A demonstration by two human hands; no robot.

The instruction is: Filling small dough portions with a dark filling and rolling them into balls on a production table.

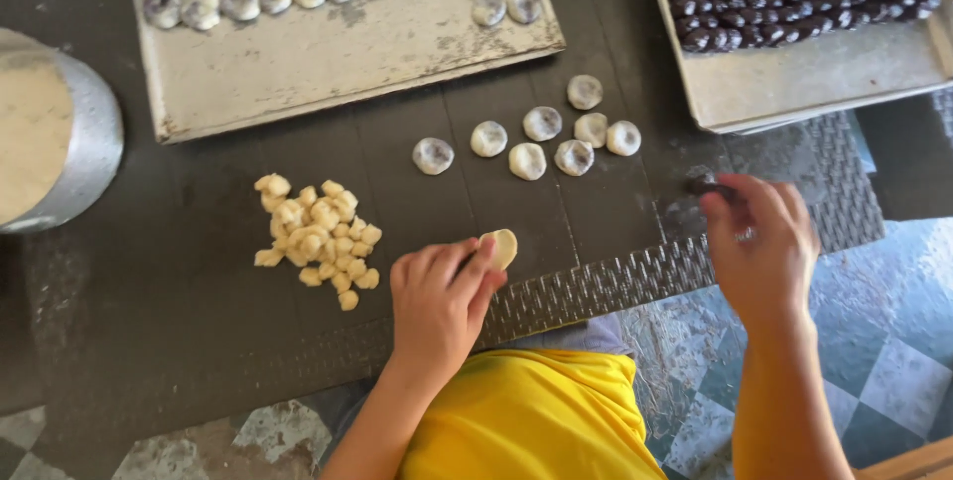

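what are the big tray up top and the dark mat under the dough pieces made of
Tray: seemingly metal, dull grey and flour-dusted, with thin raised rims. Mat: probably woven plastic or vinyl, dark and matte, its basket-weave texture showing near the edge.

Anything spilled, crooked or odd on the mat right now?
Nothing stands out. The left hand holds a flat pale dough disc; the right hand pinches a dark filling piece. Dough bits sit in a loose pile, eight filled balls lie scattered on the mat, and both trays lie flat.
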